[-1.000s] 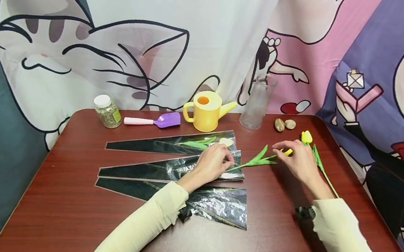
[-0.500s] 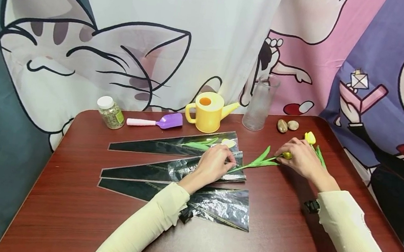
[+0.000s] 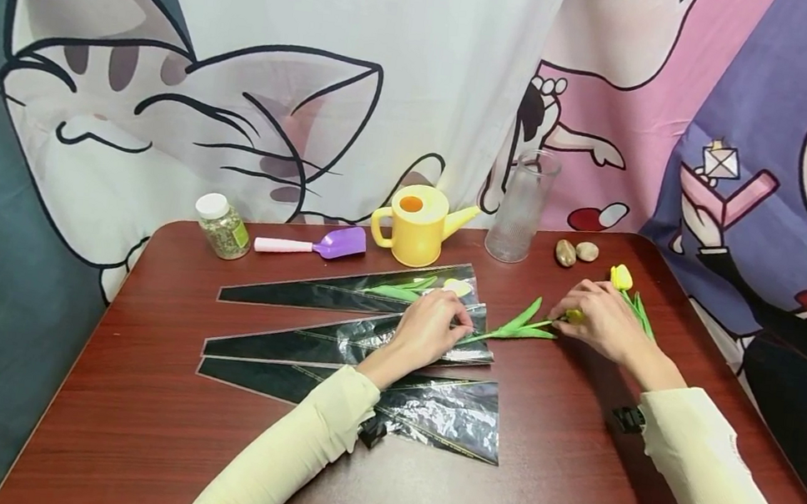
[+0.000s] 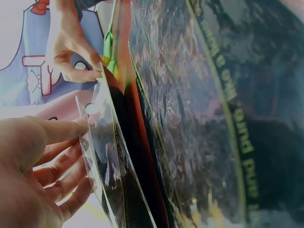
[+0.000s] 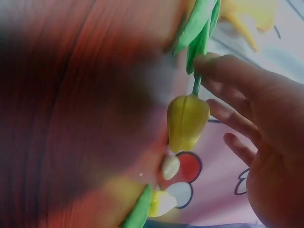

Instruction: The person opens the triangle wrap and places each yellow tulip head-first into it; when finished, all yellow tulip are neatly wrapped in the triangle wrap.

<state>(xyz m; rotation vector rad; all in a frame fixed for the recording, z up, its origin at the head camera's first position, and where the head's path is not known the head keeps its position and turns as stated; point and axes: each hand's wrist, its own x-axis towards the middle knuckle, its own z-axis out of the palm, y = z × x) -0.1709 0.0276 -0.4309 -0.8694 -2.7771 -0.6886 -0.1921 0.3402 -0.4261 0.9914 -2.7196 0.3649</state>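
My left hand (image 3: 427, 326) pinches the opening edge of the middle black-and-clear flower sleeve (image 3: 317, 341). In the left wrist view, the thumb and index finger meet at the clear film (image 4: 102, 142), which is lifted from the dark backing. My right hand (image 3: 605, 320) holds a yellow tulip (image 5: 188, 122) by the stem just below its bloom, between thumb and fingertips. The tulip's green leaves (image 3: 518, 327) point left, and its stem end lies at the sleeve's mouth beside my left fingers. A second yellow tulip (image 3: 621, 277) lies behind the right hand, its stem partly hidden.
One flower sleeve (image 3: 278, 292) with a tulip inside lies behind, another sleeve (image 3: 459, 414) in front. Along the back stand a jar (image 3: 223, 228), purple scoop (image 3: 340, 242), yellow watering can (image 3: 417, 233), glass vase (image 3: 517, 215) and two stones (image 3: 565, 253).
My right hand has shifted slightly and closed its fingers on the tulip's stem by the bloom. The left hand keeps its grip on the sleeve. The head view has shifted a little.
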